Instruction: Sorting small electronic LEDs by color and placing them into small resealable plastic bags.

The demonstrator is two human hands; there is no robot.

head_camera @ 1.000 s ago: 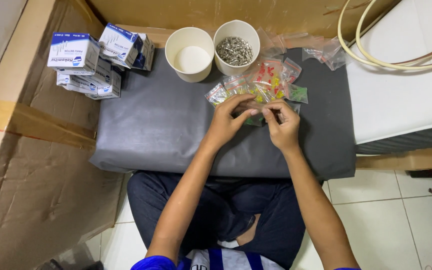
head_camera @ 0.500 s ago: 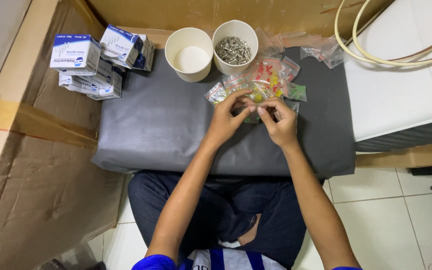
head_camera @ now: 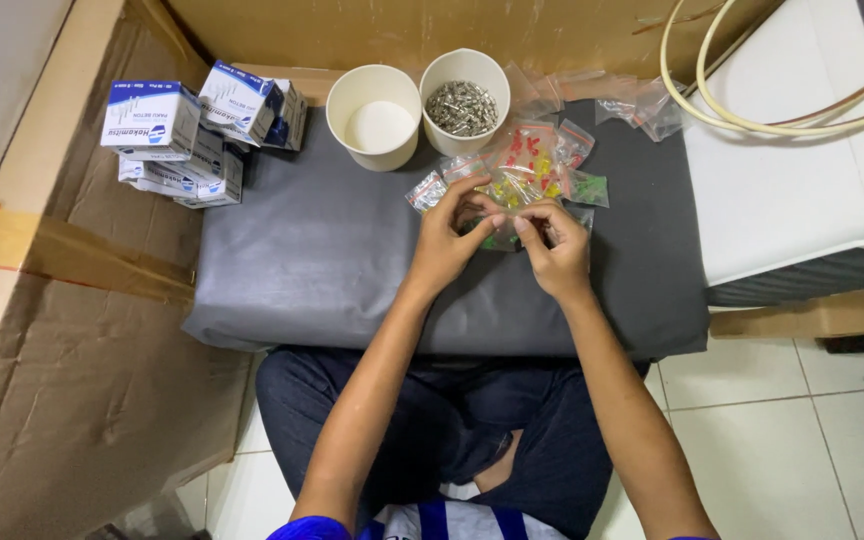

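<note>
I'm watching a small clear plastic bag [head_camera: 500,236] pinched between both hands, low over the grey pad [head_camera: 332,270], just in front of the heap of similar bags. The left hand [head_camera: 449,238] is curled, thumb and forefinger closed on the bag's near edge; the right hand [head_camera: 555,243] is closed too, its fingertips nipping the other side, so the two hands meet over it. I can make out green bits inside, but whether the bag's mouth is open or sealed I can't tell from up here. Just beyond the fingers lies the pile of filled bags [head_camera: 537,165], with red, yellow and green pieces showing through the plastic, some overlapping, one off to the left [head_camera: 426,191] near the left thumb. By my reckoning that heap is the finished share of the work, and the bag in hand is mid-way. Further back stand two white paper cups side by side: the right cup [head_camera: 464,100] holds a good load of small metal pieces, so plenty looks left; the left cup [head_camera: 380,115] looks bare inside. A few empty clear bags [head_camera: 642,105] lie at the pad's far right corner. To the left, a stack of small blue-and-white boxes [head_camera: 192,135] sits on brown cardboard [head_camera: 82,380], closed as far as I see. Pale hoses [head_camera: 752,110] loop over the white surface at right.
</note>
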